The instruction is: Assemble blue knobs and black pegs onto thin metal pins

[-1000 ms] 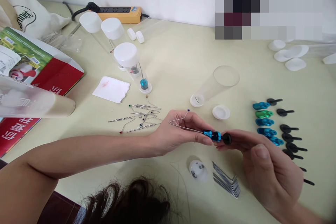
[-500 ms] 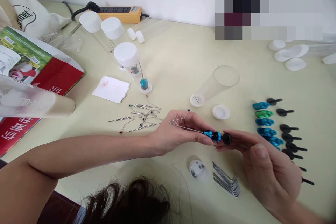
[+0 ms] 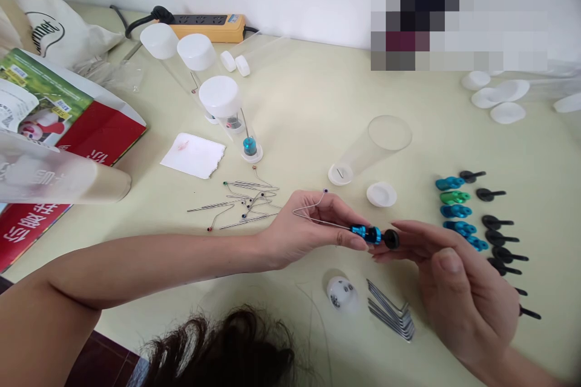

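Note:
My left hand (image 3: 313, 227) pinches a blue metal fitting (image 3: 365, 233) between thumb and fingers. From the fitting's left end runs a thin bent metal wire (image 3: 313, 217) with a small dark ring at its tip. A black disc-ended piece (image 3: 390, 239) sits at the right end of the fitting. My right hand (image 3: 463, 290) lies palm up beside that disc, its fingers stretched toward it and the thumb apart. Whether those fingertips touch the assembly I cannot tell. Several bent wires (image 3: 249, 201) with small coloured rings are scattered left of my left hand.
Blue and green fittings (image 3: 456, 211) and black disc-headed pieces (image 3: 499, 238) line the right side. Hex keys (image 3: 390, 311) lie by a small white cup (image 3: 341, 293). An uncapped clear tube (image 3: 376, 145), a white cap (image 3: 381, 195) and capped tubes (image 3: 220, 97) stand beyond.
The assembly stays in my left hand, and both hands keep almost the same pose. The camera view has shifted very slightly.

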`<state>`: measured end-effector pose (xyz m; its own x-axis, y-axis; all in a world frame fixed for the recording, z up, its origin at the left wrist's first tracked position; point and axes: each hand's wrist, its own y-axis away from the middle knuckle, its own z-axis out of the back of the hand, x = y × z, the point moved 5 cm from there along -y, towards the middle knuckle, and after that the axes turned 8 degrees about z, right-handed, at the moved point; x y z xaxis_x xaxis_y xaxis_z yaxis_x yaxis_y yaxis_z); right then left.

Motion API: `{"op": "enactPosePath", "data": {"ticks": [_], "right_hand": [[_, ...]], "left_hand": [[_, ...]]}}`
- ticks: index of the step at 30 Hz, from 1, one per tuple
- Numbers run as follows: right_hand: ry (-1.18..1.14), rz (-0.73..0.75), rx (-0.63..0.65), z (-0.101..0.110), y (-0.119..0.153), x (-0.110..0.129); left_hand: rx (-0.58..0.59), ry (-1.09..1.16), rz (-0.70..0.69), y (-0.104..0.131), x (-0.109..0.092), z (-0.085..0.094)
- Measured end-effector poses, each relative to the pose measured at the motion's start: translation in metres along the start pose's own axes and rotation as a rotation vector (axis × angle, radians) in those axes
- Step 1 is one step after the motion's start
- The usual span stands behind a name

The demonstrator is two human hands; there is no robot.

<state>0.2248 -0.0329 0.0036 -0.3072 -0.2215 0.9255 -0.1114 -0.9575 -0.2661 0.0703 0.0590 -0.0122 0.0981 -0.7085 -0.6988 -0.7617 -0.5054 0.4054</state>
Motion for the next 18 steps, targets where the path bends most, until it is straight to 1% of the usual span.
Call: {"op": "enactPosePath", "data": {"ticks": [3,7,13,18], "right_hand": [[-0.097,-0.037,0.020,-0.0002,0.0028,-0.0041],[-0.126,-0.046,0.014,0.0001,0.0043,-0.0055],[-0.095,-0.048,0.032,0.0002,0.0046,-0.0048],[-0.108,-0.054,0.010,0.0016,0.0052,-0.0060]], "left_hand": [[-0.004,0.004,-0.003,0.0003,0.0000,-0.0001],[-0.001,0.006,-0.014,0.0003,-0.0006,-0.0006],[-0.003,-0.012,-0.015,0.0008,-0.0022,-0.0015],[-0.028,-0.024,-0.006,0.0010,-0.0019,-0.0007]]}}
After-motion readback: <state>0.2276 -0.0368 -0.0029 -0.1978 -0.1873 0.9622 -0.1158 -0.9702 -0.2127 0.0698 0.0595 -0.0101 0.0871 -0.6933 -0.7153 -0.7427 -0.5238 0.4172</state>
